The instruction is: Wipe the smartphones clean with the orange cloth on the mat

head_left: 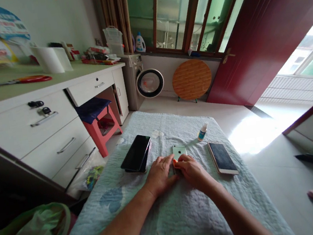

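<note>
A pale smartphone (180, 150) lies back up on the cloth-covered table, with a dark apple logo near its middle. My left hand (160, 175) holds its left side, fingers along the edge and thumb at the near end. A small orange piece (176, 163), perhaps a cloth, is pinched in my right hand (193, 170) over the phone's near part, which the hands hide. To the left, a black-screened device (137, 151) lies tilted on top of another. On the right are a white-framed phone (223, 157), screen up, and a small spray bottle (202, 131), upright.
A quilted cloth (157, 125) covers the table. On the left stand a white desk (48, 125), a red stool (100, 133) and a green bin (61, 210). Farther back are a washing machine with its door (150, 83) open and a round wooden tabletop (192, 78).
</note>
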Available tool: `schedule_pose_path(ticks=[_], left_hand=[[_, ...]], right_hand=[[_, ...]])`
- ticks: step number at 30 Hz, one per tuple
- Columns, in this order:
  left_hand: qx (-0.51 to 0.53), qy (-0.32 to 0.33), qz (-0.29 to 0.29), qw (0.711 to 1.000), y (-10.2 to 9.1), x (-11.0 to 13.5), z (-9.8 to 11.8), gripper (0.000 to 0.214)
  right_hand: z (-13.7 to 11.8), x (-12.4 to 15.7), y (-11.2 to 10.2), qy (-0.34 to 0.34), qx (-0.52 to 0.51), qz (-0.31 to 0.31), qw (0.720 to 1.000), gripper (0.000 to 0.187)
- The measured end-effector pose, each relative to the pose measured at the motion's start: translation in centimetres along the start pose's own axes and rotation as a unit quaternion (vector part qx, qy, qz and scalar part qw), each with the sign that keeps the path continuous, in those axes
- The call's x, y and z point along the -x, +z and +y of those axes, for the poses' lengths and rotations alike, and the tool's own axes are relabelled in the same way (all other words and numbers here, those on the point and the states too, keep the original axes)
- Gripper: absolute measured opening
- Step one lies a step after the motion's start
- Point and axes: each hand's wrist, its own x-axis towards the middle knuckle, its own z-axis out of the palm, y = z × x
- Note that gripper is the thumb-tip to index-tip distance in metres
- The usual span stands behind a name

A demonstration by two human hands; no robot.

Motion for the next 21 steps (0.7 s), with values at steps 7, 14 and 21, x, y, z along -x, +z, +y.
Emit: schedule_pose_path(ticks=[7, 14, 21], left_hand=[[0.007, 0.017, 0.003, 1.0, -0.1, 0.0, 0.0, 0.073], [0.0, 0.014, -0.003, 1.0, -0.5, 0.0, 0.4, 0.059], [0.012, 0.022, -0.002, 1.0, -0.5, 0.0, 0.4, 0.059]], right_hand=[[3.0, -3.4, 0.1, 0.036, 0.081, 0.04, 0.995, 0.03], [2.7, -4.7, 0.0, 0.029, 0.117, 0.041, 0.992, 0.029], [1.6, -4.1, 0.4, 0.002, 0.113, -0.003, 0.994, 0.027]])
